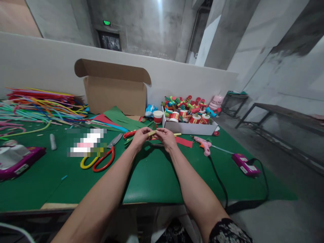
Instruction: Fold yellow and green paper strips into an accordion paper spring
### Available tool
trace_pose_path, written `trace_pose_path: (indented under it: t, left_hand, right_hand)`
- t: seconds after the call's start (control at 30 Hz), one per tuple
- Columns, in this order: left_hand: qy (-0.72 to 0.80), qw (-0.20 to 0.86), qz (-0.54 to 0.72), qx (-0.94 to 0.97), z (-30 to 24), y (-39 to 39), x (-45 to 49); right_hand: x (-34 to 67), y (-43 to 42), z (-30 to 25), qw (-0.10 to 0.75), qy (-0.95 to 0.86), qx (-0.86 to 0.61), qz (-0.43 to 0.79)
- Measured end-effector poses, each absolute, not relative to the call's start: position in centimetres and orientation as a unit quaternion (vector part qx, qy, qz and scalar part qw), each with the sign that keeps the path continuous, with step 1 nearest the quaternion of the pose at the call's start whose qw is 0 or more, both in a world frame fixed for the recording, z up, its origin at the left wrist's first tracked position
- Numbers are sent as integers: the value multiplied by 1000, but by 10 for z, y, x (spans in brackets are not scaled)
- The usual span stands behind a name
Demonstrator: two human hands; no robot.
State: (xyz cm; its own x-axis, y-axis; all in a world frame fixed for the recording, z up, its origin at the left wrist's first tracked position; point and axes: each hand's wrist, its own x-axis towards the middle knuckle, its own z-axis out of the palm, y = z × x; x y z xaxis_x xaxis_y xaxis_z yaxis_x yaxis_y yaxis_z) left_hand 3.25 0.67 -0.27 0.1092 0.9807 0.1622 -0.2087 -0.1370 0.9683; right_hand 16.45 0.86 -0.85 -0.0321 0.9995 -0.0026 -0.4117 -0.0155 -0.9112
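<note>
Over the middle of the table, both hands pinch a small pale yellow-green strip (152,133) with a dark green piece standing up from it. My left hand (141,137) grips its left side, and my right hand (166,137) has the right side between thumb and fingers. Just behind them stands a red and white paper cup (158,117). A red paper strip (184,142) lies to the right of my right hand. Near my left forearm rest scissors (111,148) with one red and one yellow handle. A red-handled tool (129,134) is partly hidden by my left hand.
On the right, a pink glue gun (205,145) trails a cable near a purple power strip (244,165). A white box (191,127) of decorated cups stands behind. Farther left are green paper sheets (124,118), an open cardboard box (116,96) and piled fuzzy stems (40,104).
</note>
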Motion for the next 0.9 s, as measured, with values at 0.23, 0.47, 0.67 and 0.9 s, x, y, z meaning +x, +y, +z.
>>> trace_pose_path:
  t: [0.23, 0.47, 0.67, 0.9]
  left_hand:
    - [386, 559, 592, 434, 0, 10, 26]
    - [412, 541, 540, 496, -7, 10, 30]
    - [418, 517, 561, 493, -11, 13, 29]
    - [430, 511, 556, 496, -8, 10, 30]
  right_hand:
    - [164, 11, -8, 629, -364, -378, 573]
    - [161, 9, -12, 613, -413, -381, 555]
    - [160, 7, -13, 602, -428, -372, 562]
    - [161, 5, -11, 584, -408, -381, 589]
